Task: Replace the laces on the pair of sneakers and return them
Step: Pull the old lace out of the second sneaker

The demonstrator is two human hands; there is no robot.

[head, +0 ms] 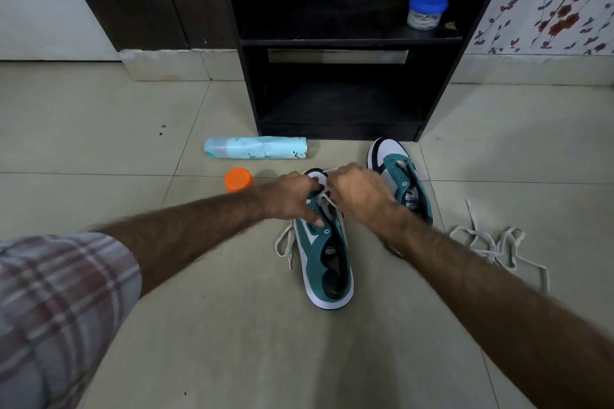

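Here, hands: our left hand [292,196] and right hand [357,189] pinch the lace [327,197] over the near sneaker [327,262].
Beside it: loose laces [491,246].

1. Toe and front eyelets of the near sneaker [327,262] are covered by the left hand [292,197] and right hand [357,191].
2. The lace [285,244] is hidden where it passes under the fingers.
3. The far sneaker [403,176] is partly hidden behind the right wrist.
4. Contents of the blue-lidded jar [426,12] are too blurred to identify.
5. The plaid sleeve [59,305] is cut off at the frame's left edge.
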